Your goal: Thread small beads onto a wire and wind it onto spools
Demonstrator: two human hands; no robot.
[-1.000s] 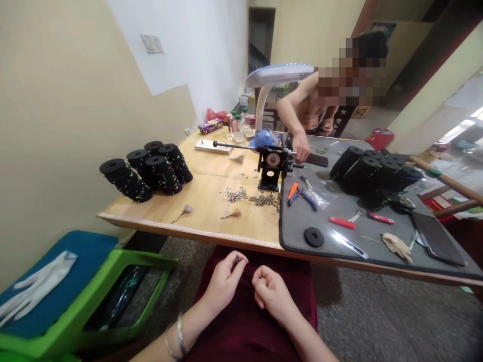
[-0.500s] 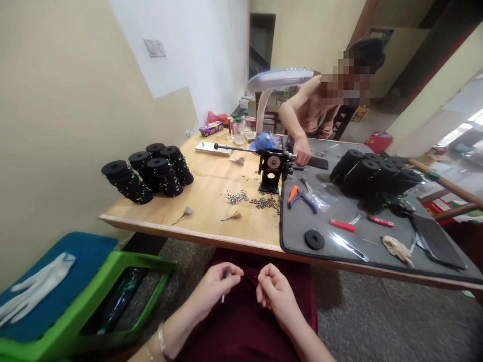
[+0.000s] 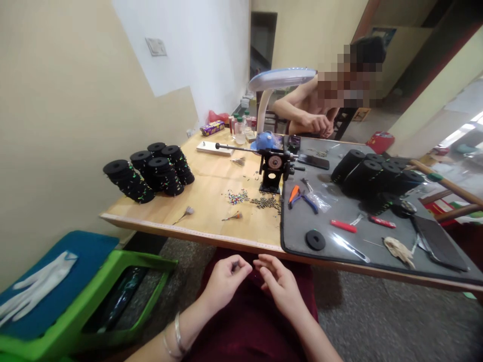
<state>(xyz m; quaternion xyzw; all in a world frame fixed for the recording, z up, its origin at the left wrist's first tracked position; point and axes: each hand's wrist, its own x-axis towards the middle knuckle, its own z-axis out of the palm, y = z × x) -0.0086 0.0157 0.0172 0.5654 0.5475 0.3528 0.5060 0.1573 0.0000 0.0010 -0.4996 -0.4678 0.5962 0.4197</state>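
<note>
Both of my hands are just in front of the table edge, above my dark red clothing. My left hand (image 3: 228, 279) is closed in a pinch, thumb against forefinger. A small dark grey bit shows between its fingers, too little to name. Close beside it is my right hand (image 3: 278, 281), its fingers curved and thumb a little apart, with nothing I can make out between them. Nearest on the wooden table (image 3: 206, 193) are two small bundles of fine stems, one grey-tipped (image 3: 187, 212) and one orange-banded (image 3: 236, 215). Behind them lie coloured beads (image 3: 237, 196) and small metal pieces (image 3: 265, 202).
A black hand-cranked device (image 3: 272, 168) stands mid-table near a lamp (image 3: 266, 108). Stacked black foam spools (image 3: 128, 181) are at left, more (image 3: 362, 173) at right. Pliers (image 3: 302, 197), tweezers (image 3: 350, 247) and a foam ring (image 3: 315, 240) lie on the grey mat (image 3: 264, 241). A co-worker (image 3: 302, 108) sits opposite.
My hands have come closer together, and my right fingers have loosened from a pinch. The co-worker's hand has drawn back from the device toward their body.
</note>
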